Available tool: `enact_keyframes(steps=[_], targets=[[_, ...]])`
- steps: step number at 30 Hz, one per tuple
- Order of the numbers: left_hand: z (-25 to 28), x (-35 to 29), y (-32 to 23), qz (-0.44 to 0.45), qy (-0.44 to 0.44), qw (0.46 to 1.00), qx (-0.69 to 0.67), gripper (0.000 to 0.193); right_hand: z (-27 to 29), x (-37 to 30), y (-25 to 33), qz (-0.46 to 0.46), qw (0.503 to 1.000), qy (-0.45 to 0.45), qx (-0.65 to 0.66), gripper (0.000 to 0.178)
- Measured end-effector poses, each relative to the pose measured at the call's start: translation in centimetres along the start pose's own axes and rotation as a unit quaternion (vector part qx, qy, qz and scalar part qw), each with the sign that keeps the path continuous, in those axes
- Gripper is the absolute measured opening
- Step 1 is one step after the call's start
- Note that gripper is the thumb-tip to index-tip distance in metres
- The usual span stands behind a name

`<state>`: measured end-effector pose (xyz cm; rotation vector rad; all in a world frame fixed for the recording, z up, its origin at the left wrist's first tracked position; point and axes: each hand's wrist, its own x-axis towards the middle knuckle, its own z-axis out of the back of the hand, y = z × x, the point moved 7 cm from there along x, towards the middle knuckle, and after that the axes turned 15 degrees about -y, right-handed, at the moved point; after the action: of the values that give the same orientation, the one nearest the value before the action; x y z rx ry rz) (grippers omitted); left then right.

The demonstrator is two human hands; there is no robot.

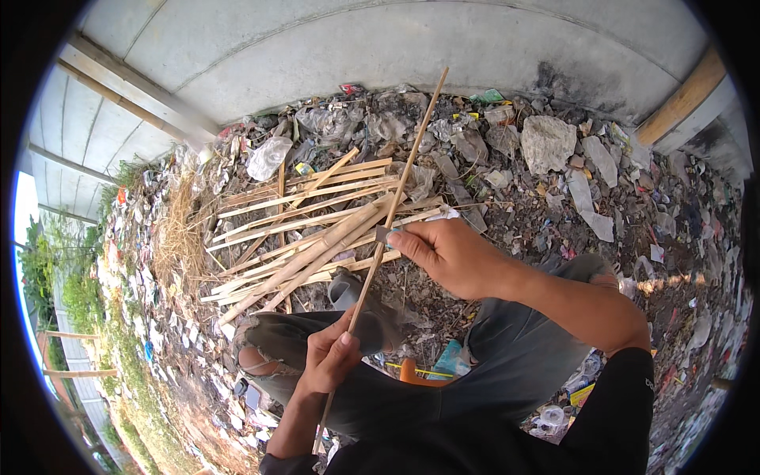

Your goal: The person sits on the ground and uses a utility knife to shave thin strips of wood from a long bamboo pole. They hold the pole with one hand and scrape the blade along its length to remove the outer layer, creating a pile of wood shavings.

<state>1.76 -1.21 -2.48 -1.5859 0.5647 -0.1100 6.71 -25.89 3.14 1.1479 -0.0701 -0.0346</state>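
Observation:
A long, thin bamboo strip (412, 150) slants up and away from my lap toward the wall. My left hand (331, 356) is closed around its lower part, thumb along the top. Farther up, my right hand (443, 252) pinches a small flat brownish piece (382, 233) against the strip; its kind is not clear. Beyond my left knee lies a pile of split bamboo strips (301, 206), with two wider bamboo pieces (317, 257) across the top.
Litter and plastic scraps cover the ground. A large stone (548, 144) sits near the grey concrete wall (380, 47). Dry straw (180, 229) lies left of the pile. Between my legs is an orange object (408, 370), partly hidden. A bamboo post (682, 99) stands at far right.

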Motion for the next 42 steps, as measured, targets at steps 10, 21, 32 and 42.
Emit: enact_keyframes(steps=[10, 21, 32, 42], targets=[[-0.1, -0.3, 0.0, 0.091, 0.033, 0.989, -0.113, 0.064, 3.1, 0.8, 0.2, 0.133, 0.961, -0.199, -0.137, 0.041], [-0.4, -0.1, -0.3, 0.122, 0.023, 0.984, -0.13, 0.063, -1.2, -1.4, 1.0, 0.211, 0.954, -0.137, -0.163, 0.042], [0.0, -0.9, 0.3, 0.113, 0.035, 0.983, -0.139, 0.064, 4.1, 2.6, 0.6, 0.059, 0.979, -0.17, -0.097, 0.042], [-0.6, -0.3, 0.4, 0.117, 0.03, 0.984, -0.131, 0.062, 3.2, 1.8, -0.3, 0.068, 0.983, -0.154, -0.075, 0.042]])
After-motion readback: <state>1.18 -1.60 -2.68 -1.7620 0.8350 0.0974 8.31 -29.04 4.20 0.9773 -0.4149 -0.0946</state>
